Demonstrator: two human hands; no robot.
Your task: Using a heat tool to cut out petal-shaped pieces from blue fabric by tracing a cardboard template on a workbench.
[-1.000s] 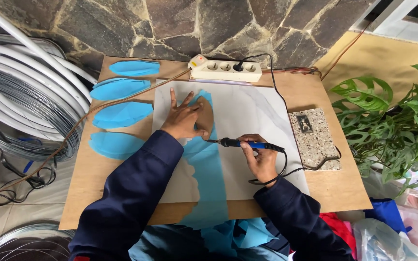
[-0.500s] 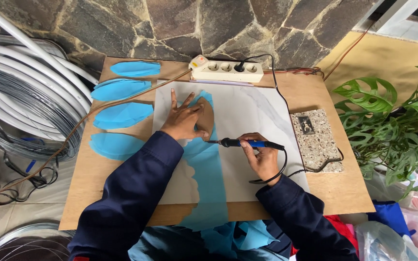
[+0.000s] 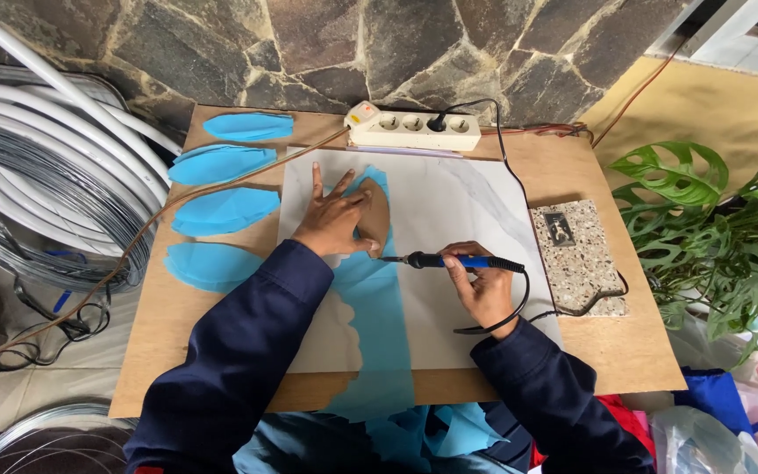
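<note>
The left hand (image 3: 333, 219) lies flat with its fingers spread, palm down, pressing a brown leaf-shaped template (image 3: 373, 218) onto a long strip of blue fabric (image 3: 377, 307). That strip runs down the middle of a white sheet (image 3: 458, 211), which covers most of a wooden board (image 3: 203, 325).

The right hand (image 3: 482, 285) is closed around the blue handle of a soldering iron (image 3: 449, 261), held nearly level. Its metal tip points toward the left hand and meets the fabric just below the template's lower edge. The iron's black cord (image 3: 519, 307) loops under the right wrist and trails off to the right of the sheet.

Left of the sheet, four cut blue leaf shapes (image 3: 221, 211) lie in a column on the bare board. Above the sheet sits a white power strip (image 3: 412, 128) with one black plug in it. Right of the sheet rests a speckled stone tile (image 3: 576, 254).
</note>
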